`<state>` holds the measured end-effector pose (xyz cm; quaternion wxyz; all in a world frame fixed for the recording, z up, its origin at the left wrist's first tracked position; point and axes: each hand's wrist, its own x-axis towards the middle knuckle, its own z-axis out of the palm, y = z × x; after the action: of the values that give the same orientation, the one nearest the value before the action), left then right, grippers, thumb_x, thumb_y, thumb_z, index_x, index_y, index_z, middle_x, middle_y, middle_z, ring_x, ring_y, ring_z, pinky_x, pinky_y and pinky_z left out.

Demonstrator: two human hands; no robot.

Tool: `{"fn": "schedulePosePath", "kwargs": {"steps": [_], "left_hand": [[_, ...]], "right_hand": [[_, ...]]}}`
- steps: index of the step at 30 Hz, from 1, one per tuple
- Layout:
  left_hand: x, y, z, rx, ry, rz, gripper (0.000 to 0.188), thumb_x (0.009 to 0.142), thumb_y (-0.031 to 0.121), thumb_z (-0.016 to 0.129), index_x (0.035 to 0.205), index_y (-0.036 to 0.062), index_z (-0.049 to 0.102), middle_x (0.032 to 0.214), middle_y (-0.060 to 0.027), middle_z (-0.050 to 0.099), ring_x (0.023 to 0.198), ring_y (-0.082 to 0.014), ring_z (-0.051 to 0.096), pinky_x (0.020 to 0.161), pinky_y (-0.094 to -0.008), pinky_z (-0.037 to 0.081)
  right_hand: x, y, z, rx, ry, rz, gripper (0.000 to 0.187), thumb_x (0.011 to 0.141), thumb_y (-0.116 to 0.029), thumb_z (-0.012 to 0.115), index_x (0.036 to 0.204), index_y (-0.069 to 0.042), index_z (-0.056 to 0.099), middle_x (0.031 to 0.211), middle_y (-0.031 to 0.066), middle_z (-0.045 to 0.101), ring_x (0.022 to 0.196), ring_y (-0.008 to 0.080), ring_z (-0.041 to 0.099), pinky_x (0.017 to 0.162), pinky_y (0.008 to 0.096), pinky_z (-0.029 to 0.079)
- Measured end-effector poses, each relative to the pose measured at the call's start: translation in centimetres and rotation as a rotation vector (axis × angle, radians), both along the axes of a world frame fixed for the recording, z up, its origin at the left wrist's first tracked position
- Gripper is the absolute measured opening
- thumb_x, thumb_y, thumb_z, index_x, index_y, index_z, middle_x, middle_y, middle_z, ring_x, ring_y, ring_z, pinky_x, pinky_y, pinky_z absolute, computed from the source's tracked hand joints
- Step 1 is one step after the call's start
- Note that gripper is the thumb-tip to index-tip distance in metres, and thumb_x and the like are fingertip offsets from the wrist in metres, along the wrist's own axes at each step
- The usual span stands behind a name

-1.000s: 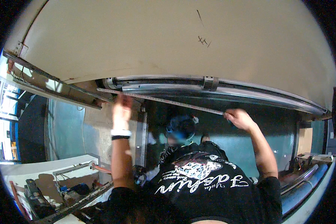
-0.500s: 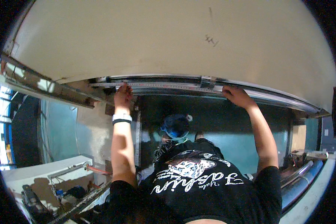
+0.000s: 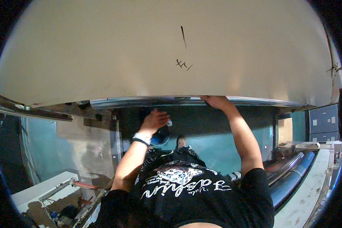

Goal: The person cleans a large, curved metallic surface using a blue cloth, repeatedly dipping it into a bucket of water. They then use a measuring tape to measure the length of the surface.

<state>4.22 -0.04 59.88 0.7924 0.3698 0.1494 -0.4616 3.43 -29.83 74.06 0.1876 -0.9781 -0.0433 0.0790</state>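
A long shiny metal roller (image 3: pixel 254 101) runs across in front of me, below the lower edge of a large beige panel (image 3: pixel 114 57). My right hand (image 3: pixel 216 102) is up at the roller, right of the middle. Its fingers are curled there, and their tips are partly hidden by the panel edge, so whatever they grip does not show. My left hand (image 3: pixel 155 121) hangs in the air below the roller, its fingers stretched out and holding nothing. Under it, lower down, stands a dark blue round bucket (image 3: pixel 162 137).
Dark marks (image 3: pixel 183 64) are drawn on the panel. At the right, blue and clear rolls (image 3: pixel 298 176) lie beside a pale ledge (image 3: pixel 311 190). Grey cabinets (image 3: pixel 323 122) stand farther right. A white machine part with a red hose (image 3: pixel 83 185) is at the lower left.
My left hand has let go of the measuring tape and moved right and down, away from the roller. The tape no longer shows. The view has shifted, with more of the panel visible.
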Motion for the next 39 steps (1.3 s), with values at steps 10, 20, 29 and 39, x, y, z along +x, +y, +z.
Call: {"fn": "schedulePosePath", "kwargs": {"steps": [10,20,29,39], "left_hand": [[3.3,-12.9,0.9,-0.714,0.173,0.331,0.056,0.087,0.053,0.029,0.101,0.0044,0.051,0.093,-0.0151,0.058,0.088,-0.0279,0.058,0.071,-0.0448,0.051],[3.5,-13.8,4.2,-0.658,0.429,0.558,0.04,0.085,0.046,0.039,0.094,0.0117,0.055,0.083,-0.0051,0.061,0.074,-0.0224,0.06,0.051,-0.0355,0.052],[5.9,-3.3,3.3,-0.64,0.465,0.619,0.041,0.08,0.05,0.044,0.097,0.0142,0.057,0.084,-0.0027,0.061,0.077,-0.0227,0.06,0.054,-0.0362,0.052],[11.1,16.3,1.2,-0.647,0.092,0.65,0.042,0.081,0.047,0.041,0.104,0.0142,0.054,0.1,-0.0072,0.058,0.082,-0.0255,0.058,0.056,-0.0366,0.052]], "right_hand": [[1.2,0.2,0.9,-0.166,-0.108,-0.06,0.038,0.08,-0.033,0.049,0.11,-0.01,0.052,0.11,0.0156,0.054,0.106,0.0337,0.047,0.092,0.0463,0.033],[1.5,1.7,2.6,-0.143,-0.194,0.024,0.035,0.08,-0.031,0.053,0.101,-0.003,0.056,0.101,0.0177,0.057,0.097,0.0319,0.051,0.085,0.0399,0.039],[1.4,0.4,0.5,-0.087,0.122,0.02,0.029,0.079,-0.031,0.056,0.097,-0.008,0.059,0.097,0.0133,0.059,0.093,0.0289,0.053,0.083,0.038,0.04],[2.0,4.1,1.3,-0.23,0.005,0.022,0.028,0.079,-0.034,0.056,0.096,-0.011,0.055,0.101,0.0092,0.054,0.099,0.0268,0.047,0.087,0.0396,0.035]]}}
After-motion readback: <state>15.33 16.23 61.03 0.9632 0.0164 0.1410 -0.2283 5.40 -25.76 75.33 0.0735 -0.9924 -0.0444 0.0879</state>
